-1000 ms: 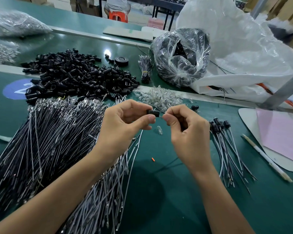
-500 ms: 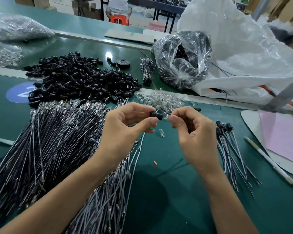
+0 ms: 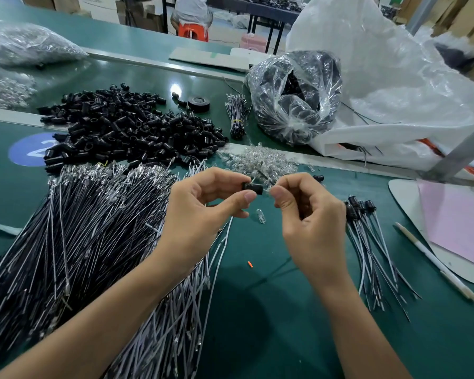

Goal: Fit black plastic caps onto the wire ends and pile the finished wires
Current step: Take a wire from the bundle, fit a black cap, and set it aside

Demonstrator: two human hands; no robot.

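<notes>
While the left hand pinches the cap, the right hand, pinching a clear tip beside it, should push straight in.

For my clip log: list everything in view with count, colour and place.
loose caps: heap, black, far left
bare wires: large heap, black and grey, left
capped wires: small pile, black and grey, right of centre
clear parts: heap, clear, right of loose caps
tape roll: one, black, behind loose caps
wire bundle: one, dark, beside tape roll
plastic bag: one, clear, black contents, far centre
pen: one, white, right
held cap: one, black, centre
left hand: pinches held cap
right hand: pinches small clear part at cap
</notes>
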